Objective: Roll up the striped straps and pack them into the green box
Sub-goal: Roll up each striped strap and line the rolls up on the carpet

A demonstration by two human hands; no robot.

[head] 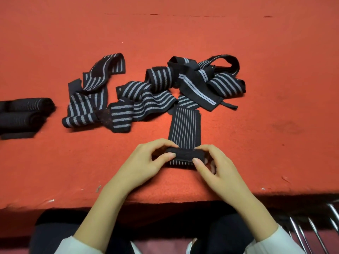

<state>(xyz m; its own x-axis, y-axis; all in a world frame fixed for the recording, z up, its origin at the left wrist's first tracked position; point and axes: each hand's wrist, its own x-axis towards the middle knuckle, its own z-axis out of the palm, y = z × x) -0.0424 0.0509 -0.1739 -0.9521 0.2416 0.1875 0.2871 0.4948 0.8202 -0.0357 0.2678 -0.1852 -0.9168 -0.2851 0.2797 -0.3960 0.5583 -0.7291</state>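
A black strap with thin white stripes (185, 125) lies stretched away from me on the red table. Its near end is curled into a small roll (183, 155). My left hand (146, 162) pinches the roll's left side and my right hand (214, 167) pinches its right side. Beyond it lies a tangled heap of loose striped straps (159, 88), and another loose strap (91, 92) sits to the left. The green box is not in view.
Three rolled dark straps (23, 116) lie at the left edge of the red felt table (275, 52). The table's front edge runs just below my wrists. Metal rods (311, 231) show at the bottom right.
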